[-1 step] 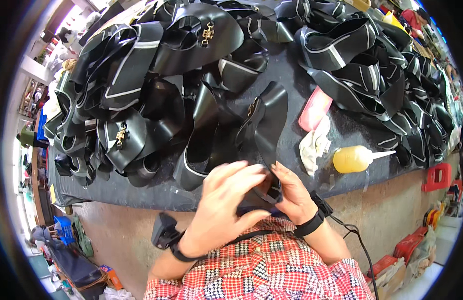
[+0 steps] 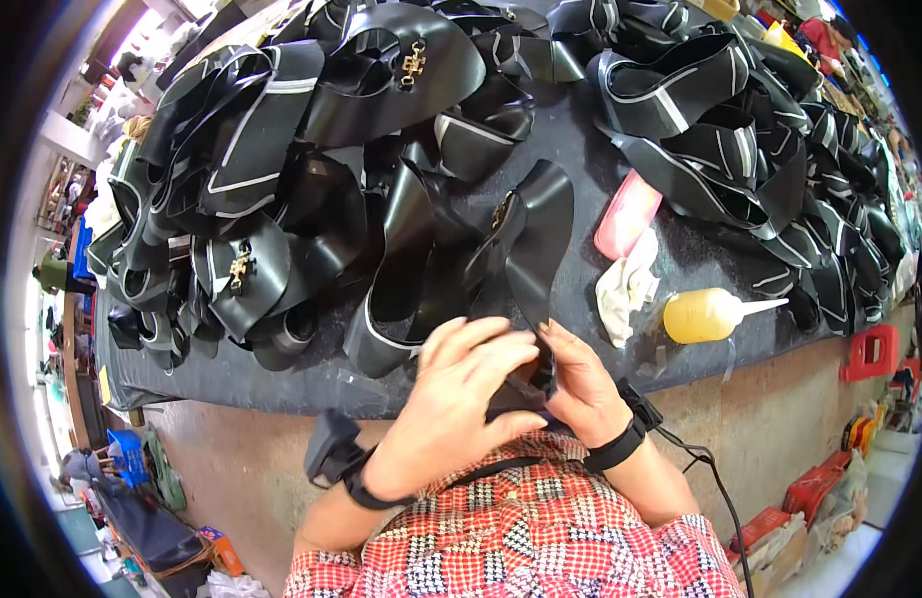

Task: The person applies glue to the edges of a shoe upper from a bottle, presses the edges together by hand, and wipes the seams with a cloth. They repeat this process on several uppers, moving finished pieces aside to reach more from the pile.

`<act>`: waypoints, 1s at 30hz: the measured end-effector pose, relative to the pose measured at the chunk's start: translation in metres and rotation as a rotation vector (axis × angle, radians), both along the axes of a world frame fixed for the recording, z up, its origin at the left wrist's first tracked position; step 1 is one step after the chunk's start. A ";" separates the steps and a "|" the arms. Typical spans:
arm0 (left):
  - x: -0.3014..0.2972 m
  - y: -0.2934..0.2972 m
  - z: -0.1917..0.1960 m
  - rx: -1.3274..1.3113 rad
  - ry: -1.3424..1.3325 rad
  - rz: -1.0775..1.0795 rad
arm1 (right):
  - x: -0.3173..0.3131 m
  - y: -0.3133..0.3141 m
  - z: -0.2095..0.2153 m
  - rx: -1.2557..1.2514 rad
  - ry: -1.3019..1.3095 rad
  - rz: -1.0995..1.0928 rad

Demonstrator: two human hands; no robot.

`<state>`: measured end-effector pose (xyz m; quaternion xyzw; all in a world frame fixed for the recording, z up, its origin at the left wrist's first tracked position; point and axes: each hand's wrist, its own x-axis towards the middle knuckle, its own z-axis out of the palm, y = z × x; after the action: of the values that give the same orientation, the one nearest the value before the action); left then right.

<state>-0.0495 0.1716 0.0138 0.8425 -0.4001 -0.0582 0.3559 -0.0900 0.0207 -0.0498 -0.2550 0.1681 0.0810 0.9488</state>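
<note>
Bright daylight, glossy glare (fisheye-bent, dark edges).

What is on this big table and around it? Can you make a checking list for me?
Surface: dark table, mostly covered; its front edge runs just above the hands.
Job's things: a black strap piece, held up between both hands, its upper end curving over the table.
Clutter: heaps of black straps with pale edges, some with gold buckles; a pink block; a crumpled white rag; a yellow squeeze bottle lying on its side.
Grippers: left hand and right hand close together, fingers on the strap's lower end; a black band on each wrist.
Cables: a black cable trailing from the right wrist.
Surroundings: red boxes at right, blue bin at lower left.
</note>
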 end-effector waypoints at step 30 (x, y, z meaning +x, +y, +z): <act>-0.004 0.029 -0.037 -0.844 1.298 0.164 | 0.009 0.003 0.044 -0.582 -0.126 0.329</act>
<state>-0.0537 0.2001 -0.0236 0.4598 -0.0363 -0.3559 0.8128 -0.0806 0.0240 -0.0054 -0.5435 0.0821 0.1655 0.8188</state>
